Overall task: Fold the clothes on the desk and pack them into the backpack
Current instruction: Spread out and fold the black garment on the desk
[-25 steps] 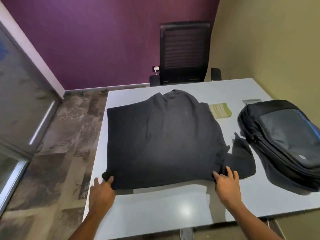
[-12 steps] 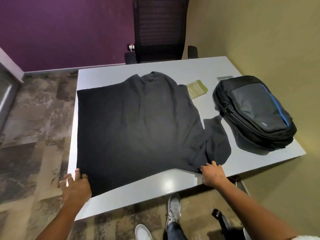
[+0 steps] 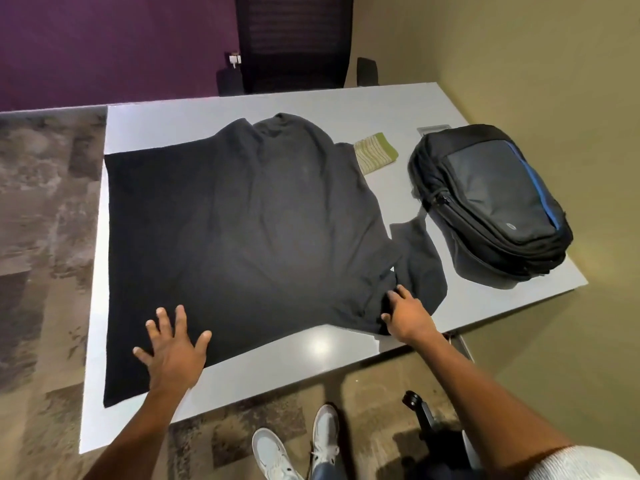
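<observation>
A large dark charcoal shirt of soft knitted cloth [image 3: 249,237] lies spread flat on the pale grey rectangular surface [image 3: 346,109] and covers most of its left and middle part. The collar end of the shirt points to the far side, and the hem is at the near edge. One sleeve [image 3: 420,265] sticks out on the right side, near the backpack.

The left hand [image 3: 173,351] rests palm down on the near left part of the shirt. Its fingers [image 3: 162,318] are spread wide and lie flat on the cloth, holding nothing. The right hand [image 3: 408,315] is at the near right corner of the shirt, where the body of the shirt meets the sleeve. Its fingers [image 3: 398,292] are laid on a bunched fold of the cloth, close together; I cannot tell whether they pinch the cloth or only press on it.

A black backpack with a grey front panel and a blue stripe [image 3: 488,199] lies on its back at the right side of the surface, close to the sleeve but apart from it. Its zipper looks closed. A small folded cloth with green and cream stripes [image 3: 375,156] lies just beside the far right shoulder of the shirt, between the shirt and the backpack.

A black mesh office chair [image 3: 294,39] stands at the far side of the surface, against a purple wall [image 3: 104,46]. Below the near edge, two white sneakers [image 3: 298,445] are seen on the patterned floor [image 3: 41,237].
</observation>
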### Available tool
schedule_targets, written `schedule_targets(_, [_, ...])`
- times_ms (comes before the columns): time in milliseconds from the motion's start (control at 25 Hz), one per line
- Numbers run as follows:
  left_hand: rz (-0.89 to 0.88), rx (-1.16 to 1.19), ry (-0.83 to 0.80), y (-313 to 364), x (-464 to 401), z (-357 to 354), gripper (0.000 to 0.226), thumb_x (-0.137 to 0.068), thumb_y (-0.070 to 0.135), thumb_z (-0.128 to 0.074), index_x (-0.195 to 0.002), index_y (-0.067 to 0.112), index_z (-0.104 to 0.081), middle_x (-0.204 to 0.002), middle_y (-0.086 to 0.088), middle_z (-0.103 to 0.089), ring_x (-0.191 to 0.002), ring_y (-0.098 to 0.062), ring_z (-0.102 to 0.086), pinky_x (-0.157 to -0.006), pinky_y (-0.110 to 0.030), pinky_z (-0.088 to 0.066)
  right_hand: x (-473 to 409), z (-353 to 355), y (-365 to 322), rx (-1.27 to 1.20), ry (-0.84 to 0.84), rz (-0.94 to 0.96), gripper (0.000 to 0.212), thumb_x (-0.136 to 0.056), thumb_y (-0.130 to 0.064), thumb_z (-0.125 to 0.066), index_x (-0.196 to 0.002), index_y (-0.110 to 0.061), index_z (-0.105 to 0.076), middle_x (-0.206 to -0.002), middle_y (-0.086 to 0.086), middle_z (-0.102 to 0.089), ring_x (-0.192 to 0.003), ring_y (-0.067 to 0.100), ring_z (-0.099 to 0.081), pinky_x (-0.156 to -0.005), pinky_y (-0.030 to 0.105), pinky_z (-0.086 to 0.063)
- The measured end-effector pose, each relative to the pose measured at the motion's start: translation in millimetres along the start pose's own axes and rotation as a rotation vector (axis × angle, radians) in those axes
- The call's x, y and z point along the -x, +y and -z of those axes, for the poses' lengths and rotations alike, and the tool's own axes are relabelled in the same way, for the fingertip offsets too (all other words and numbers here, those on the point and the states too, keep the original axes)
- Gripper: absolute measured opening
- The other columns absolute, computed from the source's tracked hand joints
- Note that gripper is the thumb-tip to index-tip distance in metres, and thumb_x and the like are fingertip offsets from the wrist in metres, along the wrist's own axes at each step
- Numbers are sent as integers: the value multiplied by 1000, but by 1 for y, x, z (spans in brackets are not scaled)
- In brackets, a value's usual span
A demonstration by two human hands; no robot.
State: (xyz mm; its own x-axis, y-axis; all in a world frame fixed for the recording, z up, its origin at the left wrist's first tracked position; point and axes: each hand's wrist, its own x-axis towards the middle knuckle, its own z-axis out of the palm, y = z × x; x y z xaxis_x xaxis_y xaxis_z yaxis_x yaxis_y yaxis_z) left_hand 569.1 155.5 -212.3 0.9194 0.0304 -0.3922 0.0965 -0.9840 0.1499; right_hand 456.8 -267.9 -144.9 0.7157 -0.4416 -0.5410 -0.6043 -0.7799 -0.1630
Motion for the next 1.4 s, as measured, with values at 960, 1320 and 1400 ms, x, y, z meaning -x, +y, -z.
schedule_targets(960, [-395,-117,-5,175,19,-43,76,-100,61,-28,-161,26,1,-168,-7,9,-154,-36,10,-119,-67,-2,17,-54,33,-324,238,-309,76,-97,-29,-58,-158,-9,-17,-168,13,-1,-149,40,-17,-113,50,-33])
schedule_targets(1320, [-382,-111,7,180,24,-49,81,-96,67,-23,-161,26,3,-168,-6,11,-154,-34,13,-116,-66,5,32,-43,41,-372,323,-374,75,-96,-26,-59,-156,-8,-20,-165,18,-12,-139,44,-38,-108,48,-39])
schedule_targets(1400, [-372,-115,12,176,24,-50,81,-94,68,-16,-160,26,4,-168,-6,10,-154,-33,12,-115,-64,9,25,-39,28,-296,357,-168,74,-96,-25,-60,-157,-11,-22,-166,14,-15,-148,34,-27,-119,44,-29])
